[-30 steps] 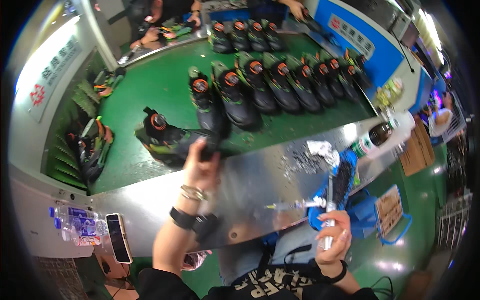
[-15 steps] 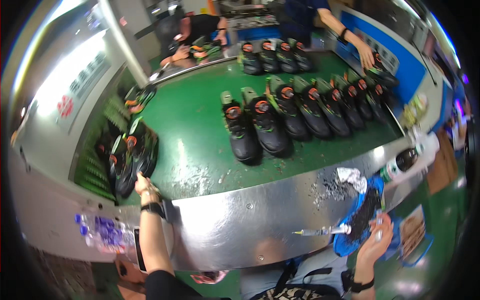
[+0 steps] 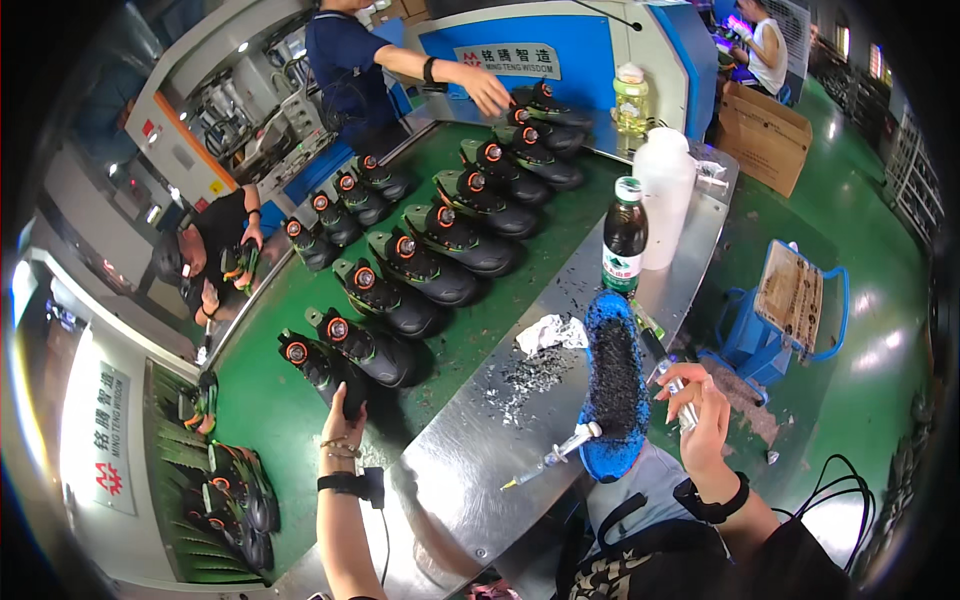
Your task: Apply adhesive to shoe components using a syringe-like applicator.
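Note:
My left hand (image 3: 345,420) is closed round the toe of the nearest black shoe (image 3: 312,362) in a row on the green surface. That shoe has an orange-ringed dial and a green tongue. Another shoe (image 3: 365,350) stands right beside it. Over the bench's near edge, my right hand (image 3: 697,410) grips a slim tool (image 3: 655,350) with a dark shaft; its exact kind is unclear. Left of that hand lies a long blue pad (image 3: 612,380) covered with black bristle-like material. A clear syringe (image 3: 555,457) with a yellow tip rests with one end against it.
A crumpled white tissue (image 3: 552,335) and black crumbs lie on the metal edge (image 3: 450,470). Behind them stand a dark bottle (image 3: 624,235) and a white bottle (image 3: 664,195). Across the bench, a co-worker's hand (image 3: 487,92) reaches over the far shoes. More shoes (image 3: 240,490) sit at left.
The view has swung to the right. My left hand has left the shoes at the far left and now holds the nearest shoe of the row. My right hand still grips the slim tool.

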A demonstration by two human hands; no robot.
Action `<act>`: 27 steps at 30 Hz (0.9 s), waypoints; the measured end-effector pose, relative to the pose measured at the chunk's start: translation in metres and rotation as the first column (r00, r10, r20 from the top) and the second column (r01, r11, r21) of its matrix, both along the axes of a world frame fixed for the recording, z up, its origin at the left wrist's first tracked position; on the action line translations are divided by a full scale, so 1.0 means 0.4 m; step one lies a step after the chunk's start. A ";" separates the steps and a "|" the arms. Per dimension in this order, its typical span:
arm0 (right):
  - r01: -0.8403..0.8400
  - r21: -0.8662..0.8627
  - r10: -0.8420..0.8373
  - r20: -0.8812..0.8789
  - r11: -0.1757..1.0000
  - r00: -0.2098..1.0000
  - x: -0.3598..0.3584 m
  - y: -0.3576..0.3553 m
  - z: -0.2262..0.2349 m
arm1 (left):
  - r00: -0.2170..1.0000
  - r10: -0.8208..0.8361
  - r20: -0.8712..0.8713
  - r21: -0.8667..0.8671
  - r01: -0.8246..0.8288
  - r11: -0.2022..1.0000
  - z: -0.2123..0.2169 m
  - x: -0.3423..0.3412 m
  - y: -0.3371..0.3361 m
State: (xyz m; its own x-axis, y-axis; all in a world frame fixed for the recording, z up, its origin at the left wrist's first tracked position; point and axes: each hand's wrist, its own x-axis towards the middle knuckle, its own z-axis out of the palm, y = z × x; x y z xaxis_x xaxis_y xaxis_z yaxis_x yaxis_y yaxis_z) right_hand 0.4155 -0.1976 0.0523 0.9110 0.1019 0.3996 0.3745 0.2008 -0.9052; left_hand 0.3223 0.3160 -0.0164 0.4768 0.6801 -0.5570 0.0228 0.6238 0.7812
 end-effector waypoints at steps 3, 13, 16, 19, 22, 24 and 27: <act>-0.098 -0.026 0.097 -0.037 0.995 0.995 0.001 -0.031 -0.015 | 0.974 -0.112 0.195 -0.114 0.136 0.984 0.089 -0.093 -0.042; -0.299 -0.172 0.277 -0.141 0.939 0.951 0.030 -0.011 -0.073 | 0.987 0.047 -0.152 -0.245 -0.083 0.966 0.137 -0.772 -0.841; -0.301 -0.174 0.268 -0.187 0.938 0.945 0.027 0.002 -0.083 | 0.936 -0.083 -0.341 -0.062 0.066 0.996 0.180 -0.806 -0.911; -0.312 -0.208 0.288 -0.136 0.927 0.948 0.020 0.003 -0.068 | 0.836 -0.232 -0.497 0.160 0.351 0.922 0.243 -0.808 -0.823; -0.302 -0.294 0.257 -0.181 0.907 0.949 0.021 0.006 -0.042 | 0.884 0.060 -0.463 0.567 0.243 0.787 0.254 -0.744 -0.693; -0.312 -0.309 0.233 -0.266 0.898 0.935 0.012 0.007 -0.026 | 0.919 0.197 -0.341 0.665 0.088 0.741 0.261 -0.658 -0.619; -0.392 -0.438 0.338 -0.200 0.809 0.920 0.001 0.012 0.008 | 0.989 -0.100 -0.111 0.800 0.149 0.581 0.259 -0.471 -0.560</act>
State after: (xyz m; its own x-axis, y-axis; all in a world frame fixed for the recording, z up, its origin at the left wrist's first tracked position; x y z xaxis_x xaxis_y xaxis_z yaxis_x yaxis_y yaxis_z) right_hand 0.4160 -0.1927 0.0554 0.8034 0.5825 0.1232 0.2530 -0.1467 -0.9563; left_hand 0.1338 0.0922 0.0872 0.5808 0.7975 0.1631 0.1035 -0.2711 0.9570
